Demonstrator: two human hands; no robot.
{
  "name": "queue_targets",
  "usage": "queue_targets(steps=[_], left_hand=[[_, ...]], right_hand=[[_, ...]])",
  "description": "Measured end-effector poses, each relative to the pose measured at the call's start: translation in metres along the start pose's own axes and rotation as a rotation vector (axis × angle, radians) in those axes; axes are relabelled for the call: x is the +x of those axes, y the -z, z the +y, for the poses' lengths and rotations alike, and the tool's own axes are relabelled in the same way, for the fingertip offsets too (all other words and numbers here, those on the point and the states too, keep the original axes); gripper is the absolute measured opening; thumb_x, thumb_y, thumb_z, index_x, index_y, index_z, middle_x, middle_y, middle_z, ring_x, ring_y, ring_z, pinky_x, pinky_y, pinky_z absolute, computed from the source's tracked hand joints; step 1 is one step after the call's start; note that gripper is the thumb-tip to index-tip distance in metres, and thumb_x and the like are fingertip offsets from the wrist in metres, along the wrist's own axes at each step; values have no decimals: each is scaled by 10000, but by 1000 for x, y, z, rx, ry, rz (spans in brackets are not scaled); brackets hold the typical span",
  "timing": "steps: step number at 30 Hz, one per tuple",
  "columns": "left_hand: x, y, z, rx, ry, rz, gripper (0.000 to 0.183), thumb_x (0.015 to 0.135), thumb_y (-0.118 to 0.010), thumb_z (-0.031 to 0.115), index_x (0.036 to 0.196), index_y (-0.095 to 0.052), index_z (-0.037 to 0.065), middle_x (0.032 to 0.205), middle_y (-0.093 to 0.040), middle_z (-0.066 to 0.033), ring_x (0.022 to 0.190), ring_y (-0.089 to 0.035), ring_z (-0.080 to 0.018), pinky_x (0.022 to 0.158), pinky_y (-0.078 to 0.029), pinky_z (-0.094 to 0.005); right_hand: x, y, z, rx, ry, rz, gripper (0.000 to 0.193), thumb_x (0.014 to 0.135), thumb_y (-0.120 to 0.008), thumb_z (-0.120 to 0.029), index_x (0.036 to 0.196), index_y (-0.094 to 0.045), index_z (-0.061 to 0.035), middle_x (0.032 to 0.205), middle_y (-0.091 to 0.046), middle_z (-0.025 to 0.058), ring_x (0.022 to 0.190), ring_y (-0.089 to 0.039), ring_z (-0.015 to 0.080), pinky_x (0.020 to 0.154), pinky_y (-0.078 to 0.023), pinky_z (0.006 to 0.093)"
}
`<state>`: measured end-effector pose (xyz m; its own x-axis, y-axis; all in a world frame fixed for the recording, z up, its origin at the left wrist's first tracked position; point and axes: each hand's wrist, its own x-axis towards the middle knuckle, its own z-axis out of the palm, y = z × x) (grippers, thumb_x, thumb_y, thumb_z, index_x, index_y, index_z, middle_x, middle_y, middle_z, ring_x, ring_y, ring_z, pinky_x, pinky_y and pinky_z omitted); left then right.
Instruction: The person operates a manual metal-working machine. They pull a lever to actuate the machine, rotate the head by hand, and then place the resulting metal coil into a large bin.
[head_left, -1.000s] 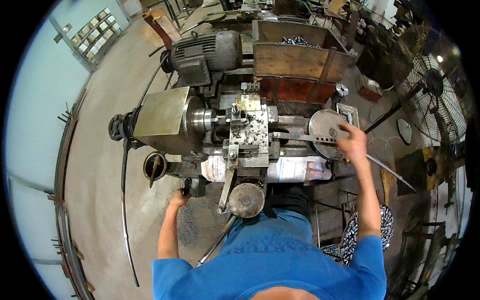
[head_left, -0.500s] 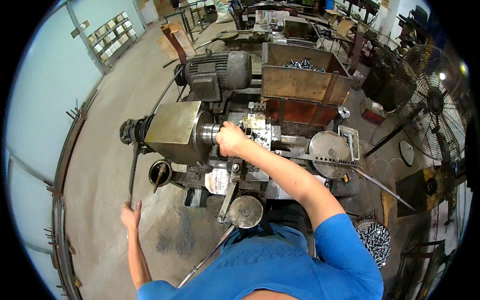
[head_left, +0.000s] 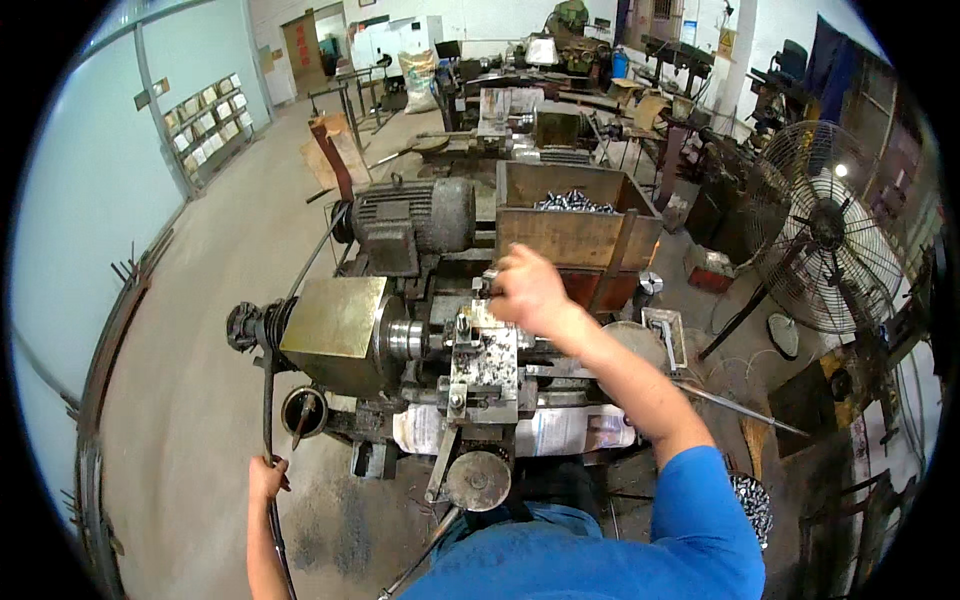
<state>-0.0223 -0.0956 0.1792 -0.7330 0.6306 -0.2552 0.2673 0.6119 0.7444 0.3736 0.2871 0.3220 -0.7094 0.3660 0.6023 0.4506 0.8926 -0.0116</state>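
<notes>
My left hand is closed round a long dark lever rod that hangs down at the left end of a lathe. Over the lathe's carriage, near the wooden crate, my right hand is raised with its fingers curled together. Whatever it may hold is hidden. To the left of that hand is the bare steel spindle nose, sticking out of the headstock. Below the hand, chips lie scattered on the carriage beside the tool post.
The wooden crate behind the lathe holds small shiny metal parts. An electric motor sits behind the headstock. A round pot hangs at the lathe's front left. A large fan stands right; a basket of metal parts is lower right.
My right hand has left the spindle nose and moved right, toward the crate. My left hand, loosely open before, has closed on the lever rod. The view has tilted up.
</notes>
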Motion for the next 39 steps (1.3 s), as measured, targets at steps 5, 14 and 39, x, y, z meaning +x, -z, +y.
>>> queue_targets(steps=[5,14,39], left_hand=[[8,-10,5,-178,-79,-28,138,777,-600,46,760,-519,-65,570,-546,-95,445,-558,-191,401,-495,-330],[26,28,-64,-110,139,-117,427,775,-641,428,1110,-623,163,946,-649,-188,872,-632,-263,765,-479,-448],[11,-19,-11,-423,172,33,217,813,-618,225,772,-506,44,540,-443,-28,471,-453,-136,479,-455,-313]], right_hand=[[-6,34,72,-227,-339,143,437,551,-644,-142,977,-616,-50,1231,-416,222,1050,-453,376,897,-422,405],[-207,33,17,337,-559,67,495,534,-639,-158,1010,-613,-25,1284,-426,226,1120,-468,377,911,-421,392],[-582,79,6,-305,-1593,-941,349,661,-585,-308,866,-641,-32,948,-630,165,969,-568,318,826,-462,398]])
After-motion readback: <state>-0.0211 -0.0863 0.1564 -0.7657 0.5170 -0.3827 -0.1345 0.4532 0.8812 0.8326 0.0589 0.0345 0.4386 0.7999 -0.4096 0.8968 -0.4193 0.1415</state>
